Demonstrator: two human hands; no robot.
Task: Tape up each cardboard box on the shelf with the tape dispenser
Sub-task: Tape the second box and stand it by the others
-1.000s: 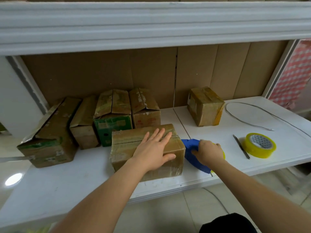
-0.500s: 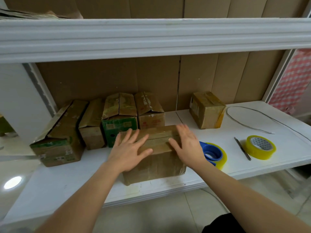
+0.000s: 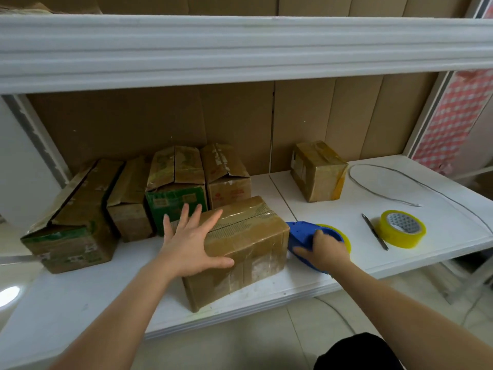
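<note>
Now the right grip (image 3: 324, 251) clutches the tape dispenser (image 3: 304, 236) beside the box (image 3: 240, 247), left grip (image 3: 190, 243) spread flat atop it

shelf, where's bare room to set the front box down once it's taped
Bare white shelf shows at the front left, between the long leaning box and the front box. More lies between the lone taped box and the pen. It is crowded at the back left row and around the blue tape dispenser.

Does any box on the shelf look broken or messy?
Yes. The far-left box leans sideways with its top gaping open, and the green box beside it has a split, torn top. The front box looks neatly taped.
</note>
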